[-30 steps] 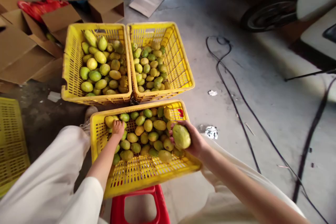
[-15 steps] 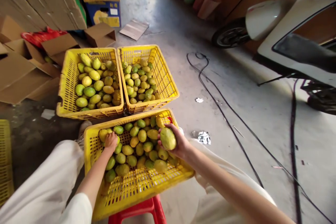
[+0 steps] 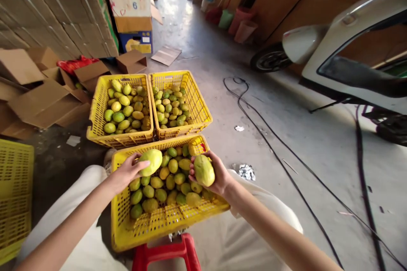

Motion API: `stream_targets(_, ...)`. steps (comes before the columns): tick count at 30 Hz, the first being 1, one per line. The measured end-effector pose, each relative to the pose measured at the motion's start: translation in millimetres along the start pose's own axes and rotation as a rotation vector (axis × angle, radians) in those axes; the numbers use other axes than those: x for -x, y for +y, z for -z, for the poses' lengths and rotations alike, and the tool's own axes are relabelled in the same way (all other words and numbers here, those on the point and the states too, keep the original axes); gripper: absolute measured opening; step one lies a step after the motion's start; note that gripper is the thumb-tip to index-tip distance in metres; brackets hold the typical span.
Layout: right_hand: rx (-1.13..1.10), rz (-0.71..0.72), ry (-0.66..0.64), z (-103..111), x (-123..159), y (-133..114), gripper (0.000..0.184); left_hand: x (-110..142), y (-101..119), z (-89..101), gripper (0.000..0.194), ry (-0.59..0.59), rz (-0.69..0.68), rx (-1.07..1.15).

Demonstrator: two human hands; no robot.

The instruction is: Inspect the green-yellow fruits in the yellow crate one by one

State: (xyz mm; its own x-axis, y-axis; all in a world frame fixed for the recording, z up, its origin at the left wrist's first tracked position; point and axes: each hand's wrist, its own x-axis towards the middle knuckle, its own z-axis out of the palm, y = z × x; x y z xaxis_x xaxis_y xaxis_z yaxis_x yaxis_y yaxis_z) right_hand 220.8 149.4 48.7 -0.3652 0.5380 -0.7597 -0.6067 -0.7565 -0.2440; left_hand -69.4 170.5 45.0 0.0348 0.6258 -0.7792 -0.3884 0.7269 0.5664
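Observation:
My left hand [image 3: 127, 172] is closed on a yellow-green lemon [image 3: 151, 161], raised above the left part of the near yellow crate [image 3: 140, 233]. In my right hand [image 3: 221, 178] lies a second, greener lemon [image 3: 204, 171], with my fingers curled round its far side. It is over the crate's right part. Below both hands, many green and yellow lemons [image 3: 156, 182] cover the floor of this crate. The crate tilts toward me, and a red plastic stool [image 3: 188, 249] shows under its near edge.
Two more yellow crates stand behind, one at left [image 3: 122, 139] and one at right [image 3: 202, 112], both holding lemons. Opened cardboard boxes [image 3: 47, 101] lie at the left, near another yellow crate [image 3: 15, 194]. Black cables [image 3: 270, 148] cross the floor toward a parked scooter [image 3: 305, 38].
My left hand has risen out of the near crate with a lemon in it. My right hand still holds its lemon in nearly the same place. The camera view has shifted.

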Motion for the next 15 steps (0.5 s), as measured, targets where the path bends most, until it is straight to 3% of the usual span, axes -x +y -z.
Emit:
stream_targets(3, -0.032, 0.088, -0.069, 7.8, 8.7, 5.6, 0.023, 28.3, 9.0, -7.4, 0.056, -0.22, -0.085, 0.011)
stream_targets(5, -0.027, 0.132, -0.127, 12.7, 7.1, 10.2, 0.021, 33.6, 12.5, -10.8, 0.07, -0.261, -0.106, 0.037)
stream_targets(8, 0.037, 0.16, -0.156, 17.2, -5.3, 17.3, 0.02, 26.1, 14.4, -17.4, 0.052, -0.135, -0.085, 0.109)
stream_targets(11, 0.086, 0.132, -0.031, 18.3, -22.5, 23.2, 0.025, 10.9, 10.0, -23.1, 0.017, 0.015, 0.038, 0.219)
stream_targets(15, 0.074, 0.145, 0.198, 20.4, -39.5, 31.3, 0.035, -5.1, -13.6, -23.2, 0.019, 0.222, 0.149, 0.266)
